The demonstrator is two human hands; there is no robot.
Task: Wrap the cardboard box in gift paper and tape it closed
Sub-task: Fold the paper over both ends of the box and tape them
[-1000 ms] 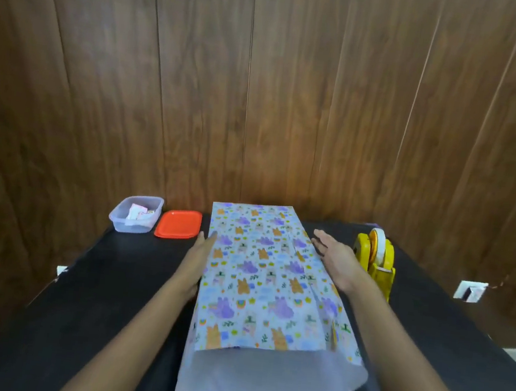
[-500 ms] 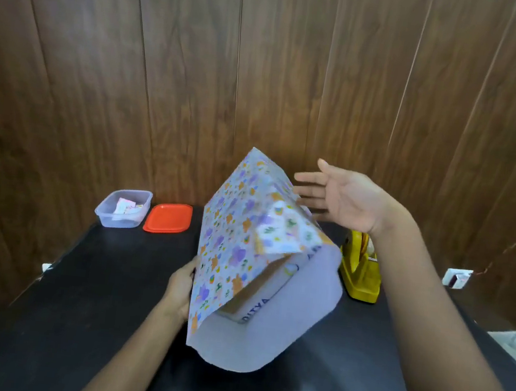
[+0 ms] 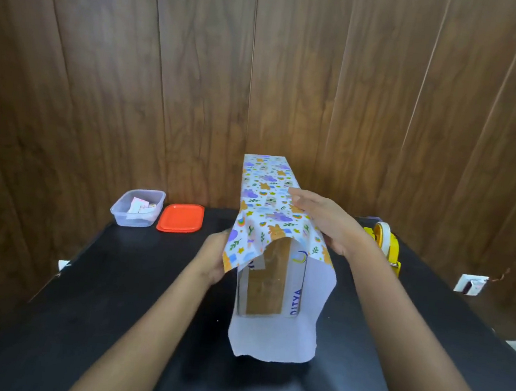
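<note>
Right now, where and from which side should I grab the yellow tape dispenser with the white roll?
Probably pinch the yellow tape dispenser across the yellow sides flanking its roll, coming from above and from its right. It stands upright on the black table, so the top is free, while the right hand, pressing the patterned gift paper, hides its left side.
</note>
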